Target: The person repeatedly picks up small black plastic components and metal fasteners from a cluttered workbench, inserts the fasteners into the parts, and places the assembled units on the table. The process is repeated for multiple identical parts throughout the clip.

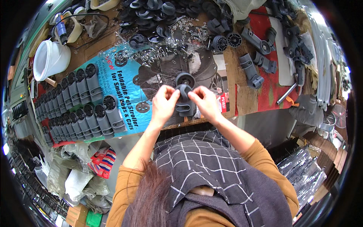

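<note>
At the frame's centre, the left hand [165, 101] and right hand [204, 101] apparently pinch a curved dark plastic cap [184, 93] in a fingertip grip, and uneven pressure could make it slip.

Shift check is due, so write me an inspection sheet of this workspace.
Surface: wooden workbench, partly covered by a blue-and-black printed sheet.
Job's things: dark curved cover held at a grey housing, contact between them unclear; black wheel just beyond; rows of grey housings at left.
Clutter: loose metal hardware, heaped black curved pieces, white bucket.
Grips: left grip and right grip pinch the dark curved cover from opposite sides.
Cables: black cable looping near a blue-bodied tool.
Surroundings: plastic bags lower left, plastic-wrapped bundles lower right.
</note>
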The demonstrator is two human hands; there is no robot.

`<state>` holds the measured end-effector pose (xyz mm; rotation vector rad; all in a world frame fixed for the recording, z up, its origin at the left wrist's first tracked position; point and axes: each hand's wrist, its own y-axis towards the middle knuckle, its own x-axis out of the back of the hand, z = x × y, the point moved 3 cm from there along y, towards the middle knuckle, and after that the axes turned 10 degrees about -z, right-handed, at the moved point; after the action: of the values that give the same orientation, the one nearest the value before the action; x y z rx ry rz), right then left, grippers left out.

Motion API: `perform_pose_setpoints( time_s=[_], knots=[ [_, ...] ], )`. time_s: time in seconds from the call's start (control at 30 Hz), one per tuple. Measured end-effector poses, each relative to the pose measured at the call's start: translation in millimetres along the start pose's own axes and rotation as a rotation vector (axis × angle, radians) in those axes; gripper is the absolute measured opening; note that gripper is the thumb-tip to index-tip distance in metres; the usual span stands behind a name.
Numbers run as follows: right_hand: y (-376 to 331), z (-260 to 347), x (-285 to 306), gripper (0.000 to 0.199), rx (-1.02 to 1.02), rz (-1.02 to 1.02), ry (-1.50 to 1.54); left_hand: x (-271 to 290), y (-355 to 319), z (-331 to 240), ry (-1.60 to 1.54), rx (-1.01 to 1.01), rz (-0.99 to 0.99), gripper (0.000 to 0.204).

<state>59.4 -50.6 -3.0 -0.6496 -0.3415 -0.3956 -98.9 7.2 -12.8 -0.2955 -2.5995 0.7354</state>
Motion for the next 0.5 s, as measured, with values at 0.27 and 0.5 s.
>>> perform_pose_setpoints(
  time_s=[0.27,0.5],
  knots=[
    [31,-18,-4,0.027,0.451,-0.33,-0.346,-14,31,2,0.305,-0.215,-0.127,0.025],
    [32,-37,-9,0.041,0.284,-0.041,0.058,-25,37,27,-0.045,-0.14,0.178,0.051]
  ],
)
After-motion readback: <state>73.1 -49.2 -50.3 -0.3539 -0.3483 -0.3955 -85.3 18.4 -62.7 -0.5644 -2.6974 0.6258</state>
